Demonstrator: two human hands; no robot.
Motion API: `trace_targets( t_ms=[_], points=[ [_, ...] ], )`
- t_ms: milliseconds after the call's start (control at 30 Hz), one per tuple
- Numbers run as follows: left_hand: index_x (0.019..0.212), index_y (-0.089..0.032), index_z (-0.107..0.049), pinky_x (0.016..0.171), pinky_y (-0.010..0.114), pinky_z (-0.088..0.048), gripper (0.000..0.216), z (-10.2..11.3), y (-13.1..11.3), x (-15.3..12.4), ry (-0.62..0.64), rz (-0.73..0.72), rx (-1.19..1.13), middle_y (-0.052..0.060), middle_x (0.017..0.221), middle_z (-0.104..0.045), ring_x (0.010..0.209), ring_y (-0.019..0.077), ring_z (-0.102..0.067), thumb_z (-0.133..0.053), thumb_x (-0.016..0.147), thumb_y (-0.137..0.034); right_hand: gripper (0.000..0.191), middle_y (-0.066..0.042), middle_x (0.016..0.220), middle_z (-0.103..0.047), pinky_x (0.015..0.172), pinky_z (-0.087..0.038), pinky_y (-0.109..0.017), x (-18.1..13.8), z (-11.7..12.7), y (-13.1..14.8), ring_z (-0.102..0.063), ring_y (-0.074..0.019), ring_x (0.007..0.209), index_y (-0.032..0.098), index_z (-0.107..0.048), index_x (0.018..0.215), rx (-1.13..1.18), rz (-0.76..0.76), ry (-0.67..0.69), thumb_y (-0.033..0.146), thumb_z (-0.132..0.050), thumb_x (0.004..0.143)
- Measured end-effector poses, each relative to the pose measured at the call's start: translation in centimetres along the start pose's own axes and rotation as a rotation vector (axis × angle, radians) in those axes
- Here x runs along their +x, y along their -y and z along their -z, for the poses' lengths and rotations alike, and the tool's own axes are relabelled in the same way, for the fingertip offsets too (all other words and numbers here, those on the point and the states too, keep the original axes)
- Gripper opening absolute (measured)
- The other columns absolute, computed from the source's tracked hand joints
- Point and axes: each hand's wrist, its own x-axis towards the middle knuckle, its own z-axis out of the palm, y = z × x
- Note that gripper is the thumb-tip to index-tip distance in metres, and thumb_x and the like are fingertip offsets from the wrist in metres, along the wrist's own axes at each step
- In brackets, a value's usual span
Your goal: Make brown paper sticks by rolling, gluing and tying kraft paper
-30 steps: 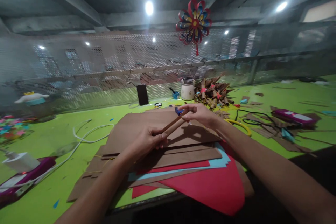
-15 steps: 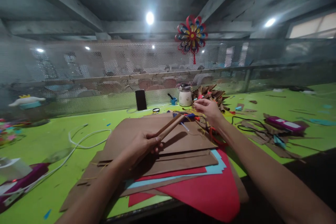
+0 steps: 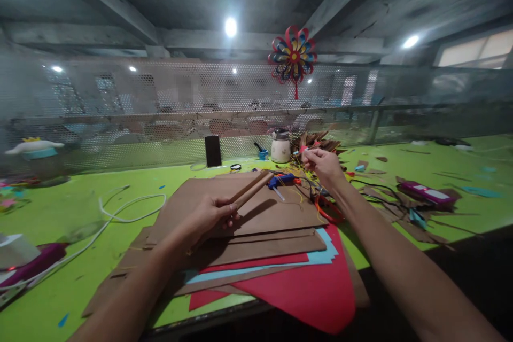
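Note:
My left hand (image 3: 210,215) is closed around the lower end of a rolled brown paper tube (image 3: 249,189), which slants up and to the right above a stack of brown paper sheets (image 3: 256,214). My right hand (image 3: 323,163) reaches out to the far right of the stack, its fingers pinched on something small I cannot make out, close to a heap of rolled brown paper tubes (image 3: 316,142). A blue glue gun (image 3: 282,179) lies on the sheets between both hands.
Red paper (image 3: 316,288) and light blue paper (image 3: 326,254) lie under the brown stack on the green table (image 3: 80,214). A white jar (image 3: 280,147), a dark phone (image 3: 212,150), red-handled scissors (image 3: 329,212), a white cable (image 3: 128,208) and a purple box (image 3: 425,191) are around. A paper pinwheel (image 3: 293,56) hangs on the mesh wall.
My right hand let go of the tube's tip and moved right and away, toward the heap of rolled tubes. My left hand kept the tube. The camera tilted slightly.

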Motion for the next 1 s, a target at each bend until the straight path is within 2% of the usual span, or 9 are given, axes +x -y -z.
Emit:
trace_targets(
  t_ms=[100,233,300,467,633,700,767,867,1000],
  points=[
    [0.077,-0.009,-0.065,0.048,0.021,-0.035,0.032,0.1,-0.1,-0.1,-0.032,-0.035,0.085,0.003,0.058,-0.059,0.052,0.0092,-0.047,-0.066,0.066,-0.039,0.040,0.003,0.051,-0.051,0.039,-0.036,-0.019,-0.2,-0.2,0.3,-0.042,-0.0055,0.040,0.017,-0.049,0.062,-0.007,0.011,-0.005,0.053,-0.068,0.060],
    [0.082,-0.010,-0.065,0.047,0.021,-0.035,0.029,-0.4,-0.6,-0.6,-0.062,0.015,0.020,0.002,0.058,-0.058,0.049,0.0082,-0.045,-0.064,0.068,-0.035,0.046,0.009,0.038,-0.035,0.032,-0.027,-0.019,-0.2,-0.2,0.3,-0.028,-0.0043,0.031,0.021,-0.036,0.054,-0.050,0.041,-0.047,0.060,-0.055,0.069],
    [0.085,-0.010,-0.064,0.047,0.021,-0.036,0.028,-0.7,-0.7,-0.7,-0.065,0.040,-0.026,0.002,0.061,-0.059,0.050,0.0081,-0.045,-0.064,0.069,-0.034,0.043,0.008,0.040,-0.038,0.034,-0.029,-0.020,0.0,0.0,0.0,-0.031,-0.0046,0.033,0.020,-0.040,0.056,-0.094,0.064,-0.085,0.058,-0.058,0.067],
    [0.083,-0.011,-0.065,0.044,0.021,-0.033,0.031,-0.8,-0.6,-0.6,-0.043,0.046,0.001,0.001,0.055,-0.056,0.046,0.0081,-0.044,-0.065,0.068,-0.038,0.037,0.000,0.059,-0.060,0.048,-0.042,-0.023,0.8,0.8,-1.4,-0.052,-0.0104,0.050,0.015,-0.062,0.077,-0.277,0.114,-0.124,0.045,-0.069,0.056],
    [0.079,-0.010,-0.066,0.042,0.021,-0.031,0.031,-0.7,-0.8,-0.8,0.005,0.014,0.106,0.003,0.056,-0.058,0.044,0.0074,-0.043,-0.061,0.070,-0.040,0.034,-0.002,0.045,-0.056,0.045,-0.039,-0.025,0.5,0.8,-2.1,-0.049,-0.0127,0.044,0.014,-0.064,0.057,-0.545,0.122,-0.102,0.047,-0.062,0.064],
    [0.077,-0.011,-0.066,0.043,0.021,-0.032,0.030,-0.6,-0.5,-0.7,-0.004,-0.018,0.127,0.002,0.056,-0.057,0.044,0.0074,-0.043,-0.061,0.070,-0.039,0.030,-0.003,0.048,-0.058,0.048,-0.041,-0.026,0.3,0.5,-2.2,-0.052,-0.0143,0.048,0.014,-0.065,0.057,-0.649,0.137,-0.065,0.042,-0.061,0.066],
    [0.075,-0.011,-0.065,0.042,0.020,-0.031,0.028,-0.5,-0.2,-0.5,-0.012,-0.039,0.139,0.001,0.053,-0.055,0.043,0.0072,-0.042,-0.060,0.070,-0.038,0.020,-0.005,0.065,-0.067,0.057,-0.046,-0.027,0.3,0.2,-2.3,-0.058,-0.0163,0.060,0.014,-0.070,0.072,-0.742,0.159,0.012,0.031,-0.063,0.065],
    [0.073,-0.011,-0.064,0.042,0.020,-0.032,0.028,-0.1,0.5,-0.1,0.002,-0.062,0.175,0.000,0.050,-0.054,0.043,0.0084,-0.044,-0.059,0.071,-0.039,0.038,-0.006,0.096,-0.068,0.071,-0.048,-0.029,0.7,-0.7,-2.7,-0.061,-0.0182,0.080,0.017,-0.067,0.100,-0.887,0.173,0.157,0.017,-0.064,0.062],
    [0.070,-0.012,-0.064,0.044,0.021,-0.036,0.030,0.2,1.0,0.1,0.058,-0.100,0.194,0.001,0.051,-0.055,0.047,0.0104,-0.050,-0.057,0.073,-0.041,0.030,-0.007,0.097,-0.068,0.078,-0.046,-0.030,1.3,-2.3,-3.5,-0.060,-0.0205,0.088,0.018,-0.069,0.098,-1.091,0.155,0.367,0.019,-0.061,0.069]
  ],
)
